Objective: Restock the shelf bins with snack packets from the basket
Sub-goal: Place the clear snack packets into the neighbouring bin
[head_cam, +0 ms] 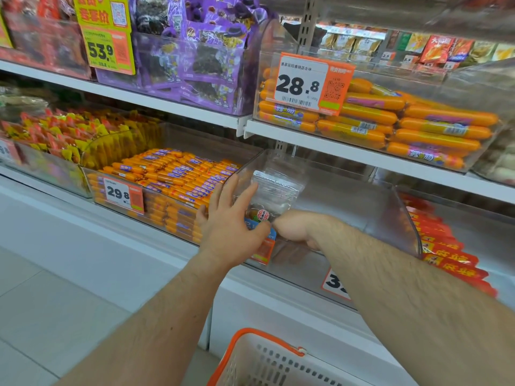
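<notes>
Head view: at the lower shelf, a person's right hand [295, 229] reaches over the front wall of a clear bin [362, 207], its fingers bent down behind the wall so their hold cannot be told, while the left hand [231, 218] sits just left of it with fingers straight and spread against a clear packet [274, 190]. The packet stands upright at the bin's front-left corner, long axis vertical, directly ahead of the left fingertips and touching or just above the right hand. The basket [267, 358] waits below between the forearms, its contents out of sight.
</notes>
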The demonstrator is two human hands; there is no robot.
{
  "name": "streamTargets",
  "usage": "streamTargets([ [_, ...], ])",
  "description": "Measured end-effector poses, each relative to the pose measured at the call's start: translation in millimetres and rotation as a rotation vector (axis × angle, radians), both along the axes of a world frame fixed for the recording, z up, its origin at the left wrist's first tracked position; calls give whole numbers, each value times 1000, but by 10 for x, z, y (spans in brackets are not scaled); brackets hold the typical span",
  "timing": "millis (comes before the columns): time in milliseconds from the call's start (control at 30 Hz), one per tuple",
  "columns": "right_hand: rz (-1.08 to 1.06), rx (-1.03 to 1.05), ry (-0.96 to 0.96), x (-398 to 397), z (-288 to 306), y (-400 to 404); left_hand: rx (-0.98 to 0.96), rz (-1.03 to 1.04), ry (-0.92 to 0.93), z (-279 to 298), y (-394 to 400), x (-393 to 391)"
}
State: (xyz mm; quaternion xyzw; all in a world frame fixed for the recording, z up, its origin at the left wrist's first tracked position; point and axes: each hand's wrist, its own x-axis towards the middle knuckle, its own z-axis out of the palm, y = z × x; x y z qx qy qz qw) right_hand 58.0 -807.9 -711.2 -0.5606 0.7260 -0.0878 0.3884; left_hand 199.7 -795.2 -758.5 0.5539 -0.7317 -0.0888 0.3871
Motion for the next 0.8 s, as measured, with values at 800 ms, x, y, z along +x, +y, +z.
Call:
streamTargets([
  [800,-98,-232,-341,-300,-176,-101,-83,42,163,100,-113,-29],
])
